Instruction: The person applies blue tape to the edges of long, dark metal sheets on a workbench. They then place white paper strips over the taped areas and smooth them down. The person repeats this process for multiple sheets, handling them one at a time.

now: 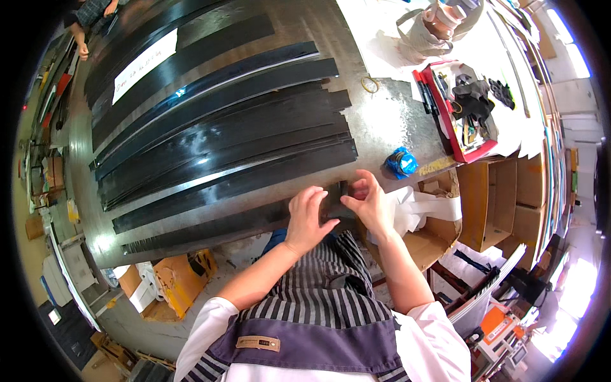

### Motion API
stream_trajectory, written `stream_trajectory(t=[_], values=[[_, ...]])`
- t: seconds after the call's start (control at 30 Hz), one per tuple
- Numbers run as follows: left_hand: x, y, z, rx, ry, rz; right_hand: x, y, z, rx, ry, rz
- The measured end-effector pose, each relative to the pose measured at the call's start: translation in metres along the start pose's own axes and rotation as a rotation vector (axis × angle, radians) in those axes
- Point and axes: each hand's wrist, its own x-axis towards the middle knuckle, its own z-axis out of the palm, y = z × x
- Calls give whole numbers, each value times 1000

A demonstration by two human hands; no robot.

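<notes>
Both my hands hover around the right end of a long dark strip (203,231) that lies along the near edge of the metal table. My left hand (307,219) has its thumb and fingers apart, with nothing visible between them. Beside it, my right hand (372,207) is turned toward the left one, fingers loosely curved and thumb apart from them; no held thing shows. Several more black strips (223,143) lie side by side across the table beyond my hands, some with shiny faces. Whether either hand touches the near strip is hard to make out.
A crumpled blue ball (401,163) sits at the table's right corner. Farther right stands a red tray (474,155) of tools and dark cloth, near a bag (423,38). Cardboard boxes (428,245) stand below the edge. A white paper (145,67) lies on far strips; another person's hand (83,51) shows far left.
</notes>
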Motion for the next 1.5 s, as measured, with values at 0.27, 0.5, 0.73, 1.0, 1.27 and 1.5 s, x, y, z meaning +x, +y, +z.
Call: stream_trajectory(t=[0.27, 0.5, 0.73, 1.0, 1.27, 1.5], values=[[27, 8, -49, -176, 84, -38, -16, -58, -6, 456, -304, -82], [30, 9, -79, -252, -26, -64, -9, -79, -6, 116, -435, -190], [-33, -5, -63, -156, -270, 223, -29, -135, -11, 217, -548, -428], [-45, -69, -104, -333, 393, -217, 5, -45, -22, 451, -63, 76], [-84, -147, -146, -843, 620, -619, 52, 47, 23, 184, 252, -32], [-58, -173, -120, 18, 627, -432, 80, 36, 41, 122, 433, -79]])
